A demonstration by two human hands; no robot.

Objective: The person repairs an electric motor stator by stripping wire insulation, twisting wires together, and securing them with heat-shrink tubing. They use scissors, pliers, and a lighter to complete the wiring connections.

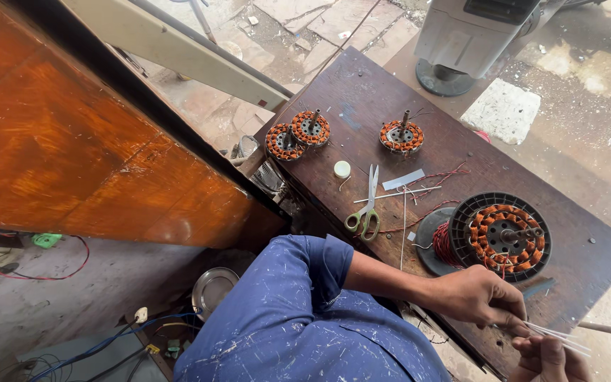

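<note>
While I watch, left hand [476, 296] pinches thin white strips [556, 334] at the fingertips. Right hand [547, 359] grips them from below, beside the wound stator [507, 237].

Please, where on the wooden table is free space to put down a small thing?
The table is bare at its far end, behind the three small stators. Another bare strip runs along the right edge, beyond the large stator. The middle is crowded: scissors, paper strips, wires. The near corner is taken by both hands.
</note>
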